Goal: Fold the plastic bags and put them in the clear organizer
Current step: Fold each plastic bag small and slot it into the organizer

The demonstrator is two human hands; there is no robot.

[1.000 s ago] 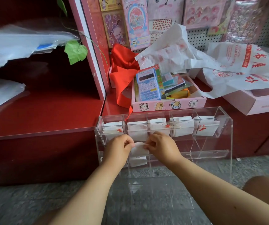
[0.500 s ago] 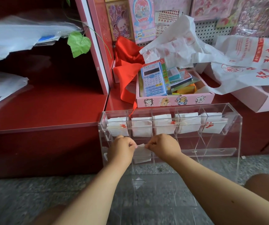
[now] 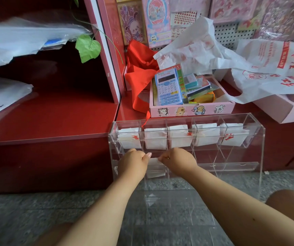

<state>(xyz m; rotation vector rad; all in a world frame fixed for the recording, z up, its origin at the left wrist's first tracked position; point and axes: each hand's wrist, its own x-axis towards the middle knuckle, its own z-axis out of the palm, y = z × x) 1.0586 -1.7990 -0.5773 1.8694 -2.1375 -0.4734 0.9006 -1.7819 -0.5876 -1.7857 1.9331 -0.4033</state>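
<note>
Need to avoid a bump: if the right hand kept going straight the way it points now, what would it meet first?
Probably the folded bag it already pinches, then the left hand just past it. The right hand points leftward along the clear organizer front; depth from this view is uncertain.

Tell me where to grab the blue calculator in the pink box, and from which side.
Pinch the blue calculator by its long left and right edges near the top, coming from above and in front. It leans tilted with its face open, but its lower end sits behind the pink box wall, so fingers get no room there.
</note>
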